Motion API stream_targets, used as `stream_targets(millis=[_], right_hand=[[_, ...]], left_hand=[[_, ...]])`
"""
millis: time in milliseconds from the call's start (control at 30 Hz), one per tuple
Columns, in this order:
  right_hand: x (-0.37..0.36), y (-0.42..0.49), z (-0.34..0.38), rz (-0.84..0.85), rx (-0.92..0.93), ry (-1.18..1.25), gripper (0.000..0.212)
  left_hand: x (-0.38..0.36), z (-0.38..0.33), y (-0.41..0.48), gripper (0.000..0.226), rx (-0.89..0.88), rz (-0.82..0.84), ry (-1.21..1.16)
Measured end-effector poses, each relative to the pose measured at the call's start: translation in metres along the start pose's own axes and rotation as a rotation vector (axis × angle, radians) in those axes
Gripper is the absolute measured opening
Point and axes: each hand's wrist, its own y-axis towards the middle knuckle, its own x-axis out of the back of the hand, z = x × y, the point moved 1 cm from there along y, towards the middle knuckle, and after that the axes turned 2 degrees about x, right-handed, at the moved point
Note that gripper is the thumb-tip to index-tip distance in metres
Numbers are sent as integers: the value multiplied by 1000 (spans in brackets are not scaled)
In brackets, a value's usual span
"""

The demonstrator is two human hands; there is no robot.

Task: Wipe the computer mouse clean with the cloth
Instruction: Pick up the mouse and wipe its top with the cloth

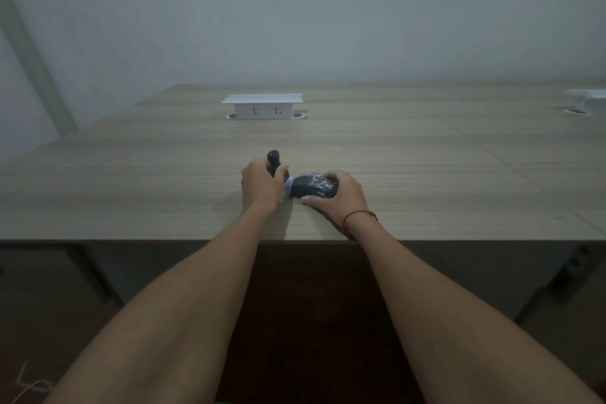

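- Two bare hands work close together on the pale wood-grain desk (164, 180), near its front edge; a white pop-up socket box (262, 106) stands well behind them, out of the way.
- The dark, glossy, rounded computer mouse (311, 185) lies on the desk under the right hand (341, 197), whose fingers are closed around its right side and whose thumb lies along the desk at its near edge.
- The left hand (260, 187) is curled shut around a small dark upright object with a rounded top (273, 159); what that object is cannot be told. A pale bluish cloth (288, 188) shows between this hand and the mouse's left end, touching the mouse; whether the left hand also pinches it is hidden.
- The step in hand appears to be rubbing the mouse's left end while the right hand steadies it.
- To do it well, I judge the right hand should keep the mouse pinned so it cannot slide on the smooth desk.
- The cloth should be pressed flat and drawn along the curved top, then the sides.
- The right hand will likely need to shift its grip so the covered right side also gets wiped.
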Motion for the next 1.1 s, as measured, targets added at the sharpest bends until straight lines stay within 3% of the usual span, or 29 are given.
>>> stream_targets(millis=[267,367,600,833,967,1100], right_hand=[[2,0,0,36,47,46,55],[2,0,1,50,50,61,51],[4,1,1,62,70,44,50],[2,2,0,57,78,49,44],[3,1,1,71,62,79,43],[3,0,1,63,64,62,49]], left_hand=[[6,-26,11,28,-114,-22,-109],[-12,-23,6,27,-147,46,-23],[-6,0,9,24,-1,25,180],[3,-36,20,30,-113,-23,-89],[-11,-45,11,23,-205,136,-26],[-14,-18,14,20,-88,72,79]])
